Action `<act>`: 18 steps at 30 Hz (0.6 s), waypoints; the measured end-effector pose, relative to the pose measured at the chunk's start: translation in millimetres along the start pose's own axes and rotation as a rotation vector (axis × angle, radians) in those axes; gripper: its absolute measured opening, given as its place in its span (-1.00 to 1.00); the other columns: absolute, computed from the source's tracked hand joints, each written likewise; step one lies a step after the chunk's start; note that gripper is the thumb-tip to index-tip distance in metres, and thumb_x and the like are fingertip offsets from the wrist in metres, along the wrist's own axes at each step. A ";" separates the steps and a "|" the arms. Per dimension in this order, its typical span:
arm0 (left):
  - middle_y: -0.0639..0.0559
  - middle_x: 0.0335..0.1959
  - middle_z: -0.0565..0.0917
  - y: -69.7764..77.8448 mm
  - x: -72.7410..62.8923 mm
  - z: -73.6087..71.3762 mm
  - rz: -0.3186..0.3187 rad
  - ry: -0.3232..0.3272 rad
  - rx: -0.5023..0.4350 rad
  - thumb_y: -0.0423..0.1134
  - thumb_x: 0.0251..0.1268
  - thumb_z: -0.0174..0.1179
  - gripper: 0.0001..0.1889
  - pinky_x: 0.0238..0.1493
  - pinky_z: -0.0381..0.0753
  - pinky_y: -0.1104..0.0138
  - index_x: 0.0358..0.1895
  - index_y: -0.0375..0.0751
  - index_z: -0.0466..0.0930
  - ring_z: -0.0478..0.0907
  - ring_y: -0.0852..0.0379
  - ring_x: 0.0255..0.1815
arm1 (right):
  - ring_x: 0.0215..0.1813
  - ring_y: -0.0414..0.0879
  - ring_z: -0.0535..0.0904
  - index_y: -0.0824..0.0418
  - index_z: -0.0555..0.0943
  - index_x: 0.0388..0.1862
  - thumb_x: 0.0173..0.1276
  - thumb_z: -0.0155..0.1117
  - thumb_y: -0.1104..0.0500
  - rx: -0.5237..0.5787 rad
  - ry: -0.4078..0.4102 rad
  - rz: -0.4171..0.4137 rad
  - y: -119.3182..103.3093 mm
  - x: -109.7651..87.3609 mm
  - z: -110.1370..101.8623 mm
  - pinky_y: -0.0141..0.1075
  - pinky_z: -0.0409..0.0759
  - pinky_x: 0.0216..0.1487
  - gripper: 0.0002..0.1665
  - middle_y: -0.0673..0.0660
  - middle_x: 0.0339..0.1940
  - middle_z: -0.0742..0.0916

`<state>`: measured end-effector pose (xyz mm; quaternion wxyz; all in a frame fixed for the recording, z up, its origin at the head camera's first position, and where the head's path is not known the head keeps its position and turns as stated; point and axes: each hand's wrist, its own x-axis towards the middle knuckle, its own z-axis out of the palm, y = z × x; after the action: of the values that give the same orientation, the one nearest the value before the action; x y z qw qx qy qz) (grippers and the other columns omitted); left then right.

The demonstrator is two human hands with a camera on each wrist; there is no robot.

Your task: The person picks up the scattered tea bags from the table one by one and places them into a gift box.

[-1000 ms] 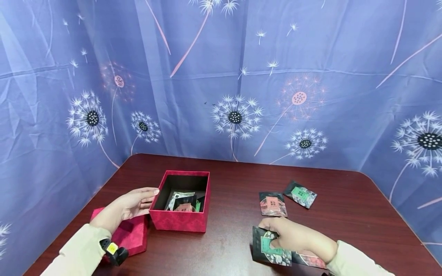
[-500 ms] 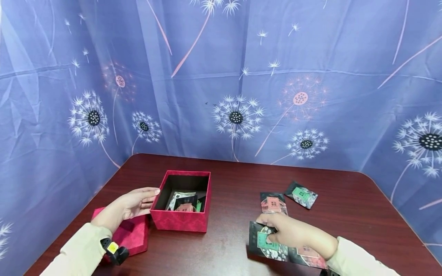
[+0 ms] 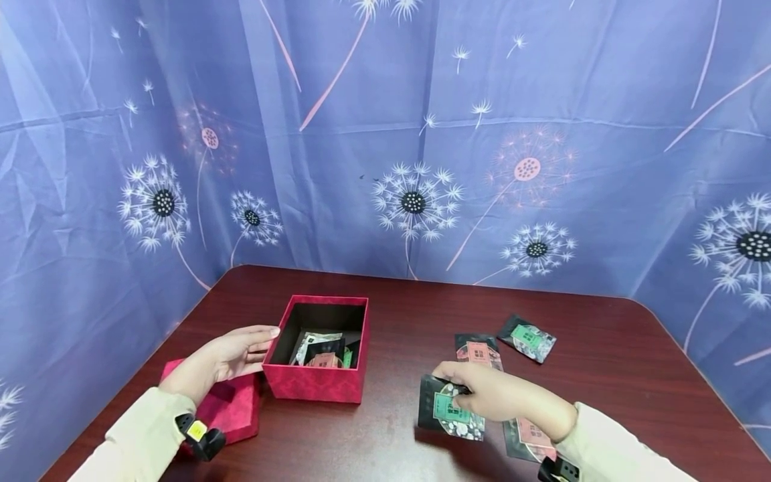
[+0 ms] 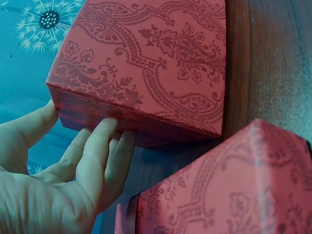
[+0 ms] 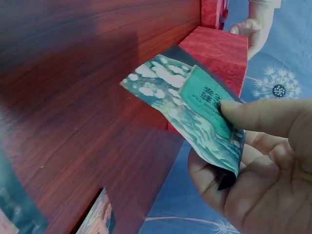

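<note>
My right hand (image 3: 496,390) pinches a green-labelled sachet (image 3: 444,410), now nearer the box (image 3: 314,383), at ten o'clock. My left hand (image 3: 237,355), fingers extended, touches it.

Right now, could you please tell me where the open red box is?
In the head view, the open red box stands left of centre on the table, the left hand touching its left side.

Box (image 3: 314,383) red, darker damask print. Held packet (image 3: 450,414) black, white-blossomed; label (image 3: 446,406) green. Curtain (image 3: 337,167) blue, dandelion-printed.
</note>
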<state>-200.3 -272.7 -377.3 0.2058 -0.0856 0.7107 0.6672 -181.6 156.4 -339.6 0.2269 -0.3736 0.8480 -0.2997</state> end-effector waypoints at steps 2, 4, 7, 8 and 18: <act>-0.01 -0.01 0.62 -0.3 0.0 0.2 0.001 0.003 0.006 -0.08 0.38 0.07 -0.35 0.02 0.63 0.21 0.37 -0.37 0.07 0.58 0.13 -0.08 | 0.12 0.06 0.55 0.16 0.46 0.08 0.29 0.14 0.40 -0.038 0.003 -0.016 -2.3 1.8 0.2 -0.15 0.55 -0.02 -0.61 0.12 0.06 0.64; -0.04 0.01 0.60 -0.1 0.4 0.7 0.004 0.006 0.016 -0.07 0.37 0.08 -0.33 0.02 0.62 0.21 0.38 -0.38 0.06 0.57 0.12 -0.08 | 0.17 0.17 0.53 0.18 0.46 0.10 0.28 0.13 0.41 -0.053 0.007 -0.029 -4.0 4.0 0.4 -0.02 0.55 0.07 -0.59 0.16 0.08 0.64; -0.12 0.08 0.54 1.6 0.6 1.5 0.007 0.011 0.028 -0.07 0.36 0.09 -0.30 0.02 0.62 0.20 0.39 -0.39 0.03 0.56 0.12 -0.07 | 0.17 0.18 0.53 0.19 0.46 0.09 0.28 0.13 0.41 -0.065 0.023 -0.040 -6.3 7.7 0.2 0.02 0.52 0.11 -0.60 0.16 0.06 0.65; -0.14 0.11 0.52 2.2 0.7 1.5 0.007 0.012 0.030 -0.07 0.36 0.10 -0.29 0.02 0.62 0.20 0.40 -0.39 0.03 0.56 0.12 -0.07 | 0.15 0.15 0.55 0.20 0.46 0.08 0.27 0.12 0.41 -0.068 0.029 -0.047 -7.0 9.3 -0.1 -0.01 0.54 0.10 -0.60 0.15 0.04 0.65; 0.04 -0.09 0.62 2.9 -0.1 -2.7 0.006 -0.019 -0.014 -0.10 0.36 0.12 -0.39 -0.01 0.64 0.22 0.33 -0.33 0.14 0.60 0.16 -0.12 | 0.07 -0.10 0.54 0.25 0.46 0.08 0.30 0.05 0.45 -0.054 0.058 -0.110 -17.3 25.5 -6.7 -0.18 0.55 0.08 -0.63 0.12 0.04 0.66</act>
<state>-201.9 -275.1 -374.5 0.2100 -0.0787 0.7044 0.6734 -192.8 129.7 -327.2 0.1751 -0.4168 0.8402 -0.2995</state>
